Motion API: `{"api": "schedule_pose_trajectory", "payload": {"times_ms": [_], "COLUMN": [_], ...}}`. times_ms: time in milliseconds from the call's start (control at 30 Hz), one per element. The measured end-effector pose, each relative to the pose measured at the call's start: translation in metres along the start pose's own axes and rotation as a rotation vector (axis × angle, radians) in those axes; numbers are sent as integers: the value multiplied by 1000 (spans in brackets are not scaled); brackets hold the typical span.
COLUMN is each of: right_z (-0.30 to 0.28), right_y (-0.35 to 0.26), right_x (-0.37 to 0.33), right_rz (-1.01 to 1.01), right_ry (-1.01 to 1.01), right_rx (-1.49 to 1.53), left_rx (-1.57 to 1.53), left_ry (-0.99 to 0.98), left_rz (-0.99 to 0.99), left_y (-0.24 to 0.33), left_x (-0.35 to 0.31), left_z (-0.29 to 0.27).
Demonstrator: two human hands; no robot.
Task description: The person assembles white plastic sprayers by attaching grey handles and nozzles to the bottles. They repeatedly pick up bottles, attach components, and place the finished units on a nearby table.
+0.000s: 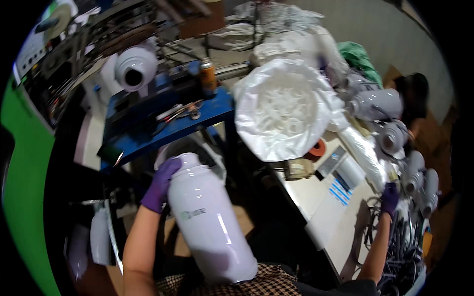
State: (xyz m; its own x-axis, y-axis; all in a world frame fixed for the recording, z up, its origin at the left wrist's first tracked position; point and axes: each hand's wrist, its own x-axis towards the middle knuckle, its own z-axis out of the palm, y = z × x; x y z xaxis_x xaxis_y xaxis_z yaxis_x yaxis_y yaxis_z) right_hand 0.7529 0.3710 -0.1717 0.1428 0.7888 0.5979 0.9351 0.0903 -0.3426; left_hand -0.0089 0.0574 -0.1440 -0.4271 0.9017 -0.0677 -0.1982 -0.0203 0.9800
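My left hand [162,183], in a purple glove, grips a large glossy white bottle-shaped canister [210,222] by its neck. The canister leans across my lap, its narrow neck up and its base against my checked clothing. Stretched far out to the right, my purple-gloved right hand [389,198] is closed at the edge of the white worktable [340,232]. Small white parts and a heap of grey cables [395,251] lie around that hand. Whatever its fingers hold is hidden.
An open white sack [249,123] of white plastic rings stands on the table. Behind the canister is a blue bench [173,126] with tools, a spray can [207,76] and another white canister [134,69]. More white canisters [377,103] lie at the right, near another person [417,96].
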Motion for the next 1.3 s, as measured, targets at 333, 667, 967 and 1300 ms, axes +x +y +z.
{"api": "schedule_pose_trajectory", "payload": {"times_ms": [333, 667, 967, 1300], "right_z": [-59, -48, -55, -14], "right_y": [-332, -586, -583, -597], "right_x": [-65, -159, -160, -193], "right_rz": [-194, 136, -1672, 46], "right_ry": [-100, -1376, -96, -1089], "right_rx": [1698, 1785, 1646, 1574], "left_rx": [-301, -117, 29, -298], "left_ry": [-99, -104, -178, -80], "left_rz": [-61, 148, 348, 359], "left_y": [17, 58, 39, 60], "left_x": [-21, -59, -59, -67], "left_z": [28, 18, 11, 33]}}
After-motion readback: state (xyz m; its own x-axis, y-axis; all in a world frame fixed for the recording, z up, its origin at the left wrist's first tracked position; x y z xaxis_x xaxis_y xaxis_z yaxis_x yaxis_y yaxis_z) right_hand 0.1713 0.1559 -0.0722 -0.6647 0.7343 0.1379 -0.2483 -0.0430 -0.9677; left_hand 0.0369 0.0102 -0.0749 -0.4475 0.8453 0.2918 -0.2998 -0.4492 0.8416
